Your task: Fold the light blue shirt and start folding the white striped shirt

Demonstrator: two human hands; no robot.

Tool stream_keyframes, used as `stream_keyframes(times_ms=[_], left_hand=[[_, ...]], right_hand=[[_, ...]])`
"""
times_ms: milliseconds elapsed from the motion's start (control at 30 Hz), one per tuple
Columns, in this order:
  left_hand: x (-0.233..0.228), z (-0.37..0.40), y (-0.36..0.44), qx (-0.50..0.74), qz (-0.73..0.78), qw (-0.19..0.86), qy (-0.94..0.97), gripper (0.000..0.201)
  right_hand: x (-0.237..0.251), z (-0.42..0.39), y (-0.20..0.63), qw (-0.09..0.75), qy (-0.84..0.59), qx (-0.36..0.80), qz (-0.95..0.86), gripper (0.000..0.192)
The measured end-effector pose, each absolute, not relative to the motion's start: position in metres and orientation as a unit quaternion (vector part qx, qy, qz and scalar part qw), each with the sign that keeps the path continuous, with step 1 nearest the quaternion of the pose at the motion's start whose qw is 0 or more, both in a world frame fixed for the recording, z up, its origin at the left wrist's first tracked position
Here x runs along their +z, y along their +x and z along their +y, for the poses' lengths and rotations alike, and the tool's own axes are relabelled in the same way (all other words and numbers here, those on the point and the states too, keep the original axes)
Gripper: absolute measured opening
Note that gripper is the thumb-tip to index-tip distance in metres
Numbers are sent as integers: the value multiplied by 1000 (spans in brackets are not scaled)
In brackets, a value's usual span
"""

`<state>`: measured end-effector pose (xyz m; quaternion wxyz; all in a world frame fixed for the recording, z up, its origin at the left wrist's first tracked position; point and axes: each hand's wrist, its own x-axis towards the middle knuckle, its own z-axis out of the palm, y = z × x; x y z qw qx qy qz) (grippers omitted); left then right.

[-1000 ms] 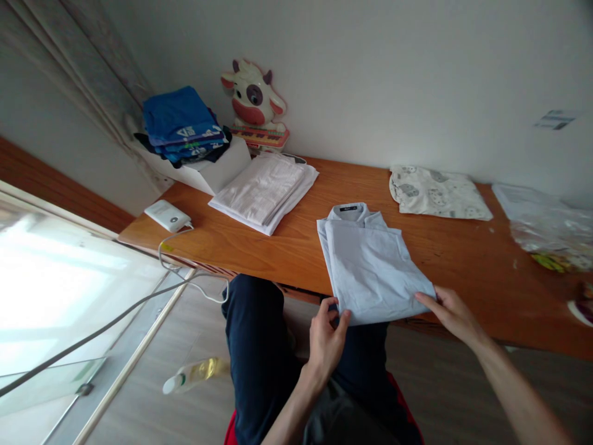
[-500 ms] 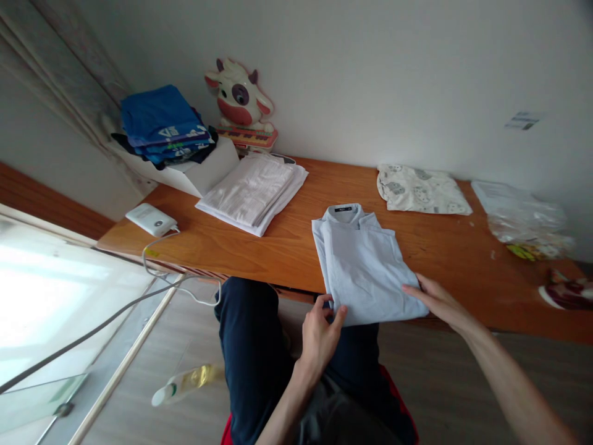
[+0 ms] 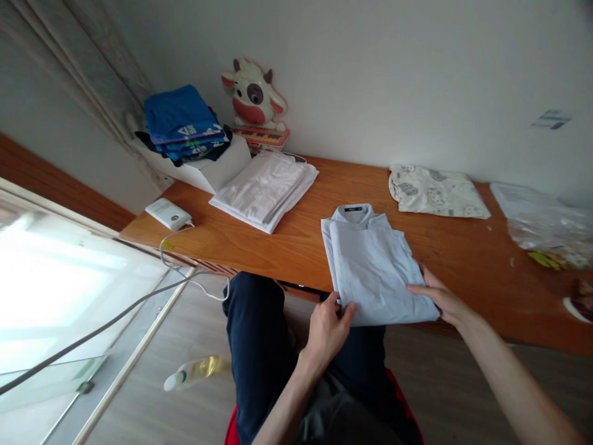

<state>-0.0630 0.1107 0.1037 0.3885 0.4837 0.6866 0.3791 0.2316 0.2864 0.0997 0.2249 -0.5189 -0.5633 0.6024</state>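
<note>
Looking down from the person's head, the view is taking in a long wooden surface (image 3: 259, 238) set against a pale wall. A pale blue collared shirt (image 3: 373, 269), already folded into a neat rectangle, is lying near the front edge, its collar pointing toward the wall and its lower hem hanging slightly past the edge over the person's lap.

The left hand (image 3: 328, 327) is pinching the shirt's near left corner, thumb on top and fingers curled underneath the hem. The right hand (image 3: 440, 298) is resting flat on the near right edge, fingers stretched out and pressing the cloth down rather than gripping it.

The shirt is looking light, thin and soft, so it would likely sag and come unfolded if lifted by one corner. Supporting it from beneath at both near corners, or sliding flat palms under the stack of layers, seems the safest way to keep the folds together. The smooth wood may let it slide easily.

Further back on the left, a folded white garment (image 3: 264, 190) is lying beside a white box (image 3: 208, 170) carrying a stack of blue clothes (image 3: 178, 120), with a cartoon cow toy (image 3: 254, 99) standing against the wall. A white power bank (image 3: 167, 214) with a cable is sitting at the far left corner. A patterned cloth (image 3: 435, 193) and a clear plastic bag (image 3: 542, 225) are lying to the right.
</note>
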Motion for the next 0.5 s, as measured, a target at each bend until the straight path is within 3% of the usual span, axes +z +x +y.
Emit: stream_keyframes(times_ms=[300, 500], left_hand=[[117, 131, -74, 400, 658, 401, 497, 40], [101, 170, -76, 516, 616, 427, 415, 59]], right_hand=[[104, 290, 242, 173, -523, 590, -591, 104], [114, 319, 228, 219, -563, 571, -556, 76]])
